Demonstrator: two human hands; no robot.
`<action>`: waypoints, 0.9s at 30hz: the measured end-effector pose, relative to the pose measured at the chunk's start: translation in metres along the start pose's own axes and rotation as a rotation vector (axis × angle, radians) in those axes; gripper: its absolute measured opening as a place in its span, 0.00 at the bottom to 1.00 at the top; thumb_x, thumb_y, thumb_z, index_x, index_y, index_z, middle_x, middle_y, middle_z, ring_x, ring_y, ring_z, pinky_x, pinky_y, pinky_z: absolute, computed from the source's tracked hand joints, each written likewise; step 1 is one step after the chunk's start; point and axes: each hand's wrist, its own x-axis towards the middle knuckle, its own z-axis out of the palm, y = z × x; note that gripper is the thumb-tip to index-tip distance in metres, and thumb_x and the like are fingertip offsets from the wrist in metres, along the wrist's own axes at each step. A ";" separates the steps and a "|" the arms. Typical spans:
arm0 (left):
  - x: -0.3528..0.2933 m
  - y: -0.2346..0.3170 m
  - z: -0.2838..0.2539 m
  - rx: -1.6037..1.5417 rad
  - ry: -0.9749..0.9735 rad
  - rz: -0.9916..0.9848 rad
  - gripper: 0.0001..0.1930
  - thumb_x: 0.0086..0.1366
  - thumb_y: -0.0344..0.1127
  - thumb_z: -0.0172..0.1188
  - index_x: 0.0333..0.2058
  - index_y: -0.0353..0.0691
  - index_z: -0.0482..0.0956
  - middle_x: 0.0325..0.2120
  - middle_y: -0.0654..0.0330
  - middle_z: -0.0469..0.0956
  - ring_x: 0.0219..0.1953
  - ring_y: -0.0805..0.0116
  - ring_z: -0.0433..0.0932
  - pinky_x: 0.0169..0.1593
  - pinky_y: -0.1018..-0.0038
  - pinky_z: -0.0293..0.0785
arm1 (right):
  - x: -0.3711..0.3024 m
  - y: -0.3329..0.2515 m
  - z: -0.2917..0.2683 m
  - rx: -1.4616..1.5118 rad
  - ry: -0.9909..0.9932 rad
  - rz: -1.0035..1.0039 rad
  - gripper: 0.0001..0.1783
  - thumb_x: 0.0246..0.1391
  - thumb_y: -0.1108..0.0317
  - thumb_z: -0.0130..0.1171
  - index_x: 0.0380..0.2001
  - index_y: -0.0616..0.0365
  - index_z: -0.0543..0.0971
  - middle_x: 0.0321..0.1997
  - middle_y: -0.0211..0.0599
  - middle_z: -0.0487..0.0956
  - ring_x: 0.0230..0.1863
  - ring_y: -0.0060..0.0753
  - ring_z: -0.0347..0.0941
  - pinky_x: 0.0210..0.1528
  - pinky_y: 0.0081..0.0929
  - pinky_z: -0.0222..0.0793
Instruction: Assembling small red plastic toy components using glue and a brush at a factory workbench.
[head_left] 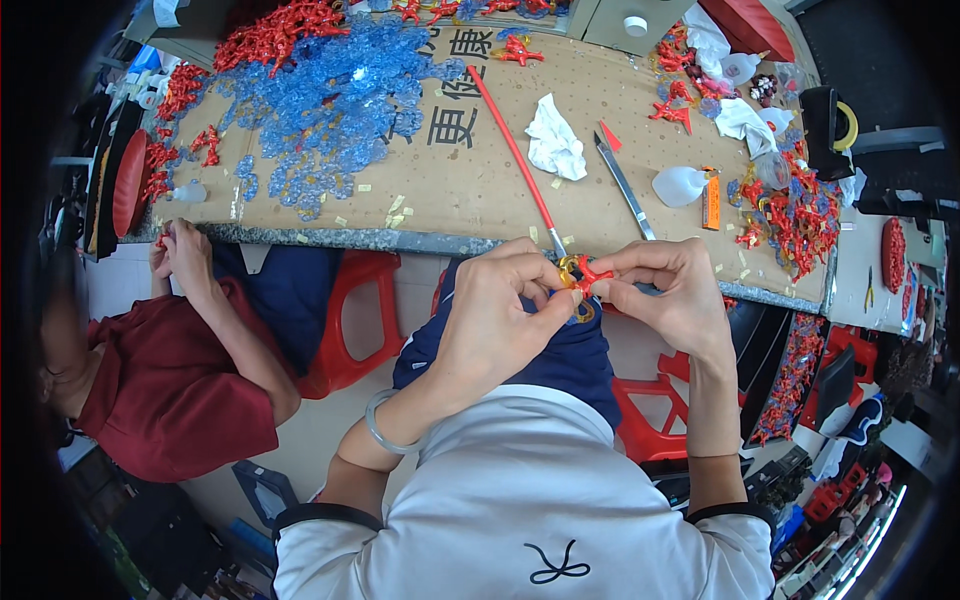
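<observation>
I see the small glossy red-and-yellow piece (pixel 588 278) just beside the near table edge (pixel 430 241); the left hand (pixel 500 310) and the right hand (pixel 668 292) both pinch it. Beyond, flat cardboard (pixel 450 200) gives room between the slim red brush (pixel 515 150) and the translucent blue heap (pixel 340 100); crumpled tissue (pixel 555 138) lies near the straight knife (pixel 622 185).

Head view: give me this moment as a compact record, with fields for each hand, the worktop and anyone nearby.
Left hand: fingertips on a small red-and-yellow piece
Right hand: pinching the piece's red part
Worktop cover: cardboard
Worktop left: blue translucent pieces, red pieces
Worktop middle: red-handled tool, crumpled white tissue, knife-like tool
Worktop right: white bottle, mixed red-and-blue pile
Nearby: co-worker in dark red top, at left
</observation>
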 end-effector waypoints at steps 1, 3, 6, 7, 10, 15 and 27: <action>0.000 0.001 0.000 -0.019 -0.015 -0.015 0.03 0.50 0.22 0.63 0.23 0.28 0.78 0.20 0.62 0.71 0.21 0.81 0.72 0.25 0.83 0.65 | 0.000 0.000 0.000 0.030 -0.006 0.018 0.13 0.41 0.81 0.64 0.34 0.72 0.80 0.31 0.42 0.81 0.32 0.23 0.77 0.38 0.19 0.75; 0.000 0.001 0.000 -0.073 -0.033 -0.041 0.03 0.50 0.21 0.63 0.22 0.28 0.77 0.21 0.63 0.70 0.22 0.82 0.71 0.26 0.84 0.65 | 0.001 0.000 -0.002 0.034 -0.018 0.019 0.13 0.40 0.82 0.63 0.34 0.72 0.80 0.31 0.41 0.80 0.32 0.23 0.77 0.37 0.19 0.74; -0.001 0.000 0.000 -0.148 -0.042 -0.064 0.03 0.51 0.20 0.63 0.22 0.27 0.77 0.22 0.64 0.70 0.23 0.83 0.71 0.27 0.86 0.66 | 0.001 -0.001 -0.002 0.072 -0.022 -0.011 0.11 0.41 0.82 0.61 0.33 0.72 0.80 0.26 0.39 0.80 0.28 0.20 0.76 0.30 0.16 0.72; 0.000 0.000 0.000 -0.153 -0.045 -0.067 0.03 0.51 0.20 0.63 0.22 0.27 0.77 0.22 0.64 0.70 0.23 0.83 0.71 0.27 0.86 0.66 | 0.001 -0.002 -0.001 0.090 -0.019 -0.025 0.11 0.41 0.82 0.60 0.32 0.73 0.81 0.23 0.39 0.80 0.26 0.18 0.76 0.27 0.15 0.71; 0.001 0.000 0.001 -0.169 -0.052 -0.071 0.03 0.51 0.20 0.62 0.23 0.27 0.77 0.23 0.63 0.70 0.23 0.83 0.71 0.28 0.86 0.67 | 0.002 0.000 -0.002 0.069 -0.018 -0.030 0.11 0.41 0.82 0.60 0.32 0.72 0.81 0.23 0.38 0.80 0.26 0.18 0.76 0.27 0.15 0.71; 0.002 -0.005 0.002 -0.206 -0.063 -0.078 0.02 0.51 0.18 0.62 0.24 0.26 0.78 0.25 0.62 0.70 0.25 0.82 0.72 0.29 0.86 0.69 | 0.003 0.002 -0.001 0.021 0.009 -0.044 0.10 0.41 0.82 0.59 0.31 0.70 0.81 0.22 0.37 0.80 0.25 0.17 0.75 0.28 0.16 0.71; -0.006 0.006 0.003 -0.043 -0.011 0.072 0.03 0.50 0.16 0.61 0.25 0.26 0.78 0.26 0.61 0.71 0.26 0.81 0.72 0.30 0.85 0.68 | -0.006 -0.007 -0.006 -0.050 0.006 -0.188 0.11 0.38 0.82 0.61 0.31 0.68 0.82 0.26 0.40 0.80 0.28 0.21 0.75 0.33 0.18 0.72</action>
